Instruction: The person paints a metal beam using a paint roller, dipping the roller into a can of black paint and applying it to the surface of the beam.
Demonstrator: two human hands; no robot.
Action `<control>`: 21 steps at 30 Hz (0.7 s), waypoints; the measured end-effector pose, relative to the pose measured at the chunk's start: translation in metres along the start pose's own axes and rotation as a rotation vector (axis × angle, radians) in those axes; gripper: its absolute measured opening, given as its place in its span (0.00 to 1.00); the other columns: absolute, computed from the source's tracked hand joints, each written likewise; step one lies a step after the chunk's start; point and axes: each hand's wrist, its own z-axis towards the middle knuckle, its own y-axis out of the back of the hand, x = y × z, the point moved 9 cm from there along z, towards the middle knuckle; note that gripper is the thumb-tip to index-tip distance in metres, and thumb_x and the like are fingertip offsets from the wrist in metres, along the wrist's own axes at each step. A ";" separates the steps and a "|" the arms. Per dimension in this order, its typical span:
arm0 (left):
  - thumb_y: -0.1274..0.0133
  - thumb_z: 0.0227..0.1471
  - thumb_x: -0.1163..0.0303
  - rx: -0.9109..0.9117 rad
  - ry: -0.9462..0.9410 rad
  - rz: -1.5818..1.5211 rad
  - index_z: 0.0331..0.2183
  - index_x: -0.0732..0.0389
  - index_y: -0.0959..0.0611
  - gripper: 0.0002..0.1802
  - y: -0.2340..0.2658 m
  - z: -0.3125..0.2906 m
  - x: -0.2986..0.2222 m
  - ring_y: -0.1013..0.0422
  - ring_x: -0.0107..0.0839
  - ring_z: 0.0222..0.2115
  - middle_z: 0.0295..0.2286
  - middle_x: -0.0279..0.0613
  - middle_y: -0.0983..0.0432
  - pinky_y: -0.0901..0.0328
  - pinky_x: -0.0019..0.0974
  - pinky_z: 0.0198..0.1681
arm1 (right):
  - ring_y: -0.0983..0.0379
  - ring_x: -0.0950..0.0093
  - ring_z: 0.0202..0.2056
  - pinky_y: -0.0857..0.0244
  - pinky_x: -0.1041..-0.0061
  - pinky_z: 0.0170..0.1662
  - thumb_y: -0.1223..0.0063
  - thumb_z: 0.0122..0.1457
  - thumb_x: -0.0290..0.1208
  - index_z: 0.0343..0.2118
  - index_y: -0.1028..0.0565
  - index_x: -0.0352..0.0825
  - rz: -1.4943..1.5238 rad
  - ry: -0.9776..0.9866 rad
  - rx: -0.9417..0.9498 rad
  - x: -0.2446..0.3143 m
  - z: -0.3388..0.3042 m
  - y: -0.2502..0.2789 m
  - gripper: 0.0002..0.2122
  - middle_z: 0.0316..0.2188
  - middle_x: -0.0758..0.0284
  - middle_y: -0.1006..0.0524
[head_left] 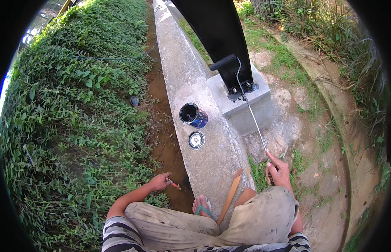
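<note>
My right hand is closed round the handle of a paint roller with a long thin metal rod. Its black roller sleeve rests against the lower part of a black metal post, which stands on a concrete block. Low on the left, over the ditch, my left hand grips a small red-handled tool, too small to tell its kind. On the concrete wall stand an open paint can, dark inside, and its round lid.
I sit astride the concrete wall, my sandalled left foot on it. Wooden pieces lie by my knee. Left are a muddy ditch and leafy vines; right, stony ground and a curved kerb.
</note>
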 end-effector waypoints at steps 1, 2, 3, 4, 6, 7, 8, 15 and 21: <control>0.39 0.60 0.56 0.019 0.009 0.010 0.65 0.61 0.26 0.36 -0.004 -0.001 0.003 0.21 0.54 0.52 0.50 0.56 0.17 0.28 0.52 0.57 | 0.33 0.83 0.16 0.37 0.78 0.21 0.54 0.70 0.18 0.71 0.31 0.36 0.012 0.016 0.012 0.002 0.002 0.000 0.26 0.20 0.70 0.27; 0.39 0.60 0.57 0.039 0.018 0.020 0.65 0.61 0.26 0.36 -0.008 -0.002 0.007 0.21 0.54 0.52 0.50 0.56 0.17 0.28 0.52 0.57 | 0.33 0.83 0.16 0.37 0.78 0.21 0.54 0.70 0.18 0.71 0.31 0.35 0.024 0.032 0.023 0.003 0.005 -0.001 0.26 0.20 0.70 0.27; 0.40 0.60 0.57 0.059 0.027 0.031 0.65 0.61 0.26 0.36 -0.011 -0.003 0.010 0.21 0.53 0.51 0.49 0.56 0.17 0.28 0.52 0.57 | 0.33 0.83 0.16 0.37 0.78 0.21 0.54 0.70 0.18 0.71 0.31 0.35 0.038 0.049 0.035 0.005 0.009 -0.002 0.26 0.20 0.70 0.27; 0.40 0.60 0.57 0.055 0.019 0.035 0.65 0.61 0.26 0.36 -0.016 -0.002 0.010 0.21 0.53 0.51 0.49 0.56 0.17 0.28 0.52 0.56 | 0.33 0.82 0.16 0.37 0.78 0.21 0.53 0.70 0.18 0.70 0.31 0.33 0.031 0.090 0.020 0.013 0.012 -0.002 0.25 0.20 0.69 0.26; 0.40 0.60 0.57 0.049 0.006 0.046 0.65 0.61 0.27 0.36 -0.020 -0.002 0.010 0.20 0.52 0.51 0.48 0.55 0.16 0.27 0.52 0.56 | 0.34 0.81 0.15 0.37 0.78 0.20 0.54 0.71 0.20 0.71 0.32 0.33 0.042 0.134 0.026 0.026 0.023 -0.008 0.25 0.19 0.68 0.27; 0.40 0.60 0.57 0.040 -0.012 0.047 0.65 0.61 0.27 0.36 -0.022 -0.003 0.013 0.20 0.52 0.51 0.48 0.55 0.16 0.27 0.52 0.56 | 0.34 0.80 0.15 0.38 0.77 0.19 0.54 0.71 0.20 0.71 0.33 0.32 0.049 0.156 0.030 0.032 0.028 -0.009 0.25 0.18 0.68 0.27; 0.40 0.60 0.56 0.023 -0.024 0.056 0.65 0.61 0.27 0.36 -0.022 -0.006 0.027 0.20 0.52 0.50 0.48 0.55 0.16 0.27 0.52 0.55 | 0.34 0.80 0.15 0.37 0.77 0.19 0.54 0.71 0.20 0.72 0.33 0.35 0.032 0.140 0.028 0.029 0.032 -0.011 0.26 0.18 0.67 0.27; 0.41 0.60 0.52 0.066 -0.007 0.041 0.66 0.61 0.28 0.38 -0.033 -0.001 0.029 0.20 0.53 0.51 0.49 0.57 0.17 0.27 0.52 0.55 | 0.32 0.82 0.16 0.37 0.78 0.21 0.52 0.72 0.21 0.71 0.32 0.35 0.049 0.286 0.083 0.117 0.063 -0.049 0.25 0.19 0.68 0.26; 0.40 0.61 0.51 0.084 -0.006 -0.007 0.66 0.59 0.28 0.39 -0.025 0.013 -0.004 0.23 0.52 0.55 0.54 0.57 0.20 0.29 0.52 0.59 | 0.28 0.81 0.19 0.33 0.80 0.23 0.55 0.73 0.22 0.73 0.35 0.37 0.015 0.226 0.064 0.118 0.077 -0.058 0.26 0.25 0.65 0.22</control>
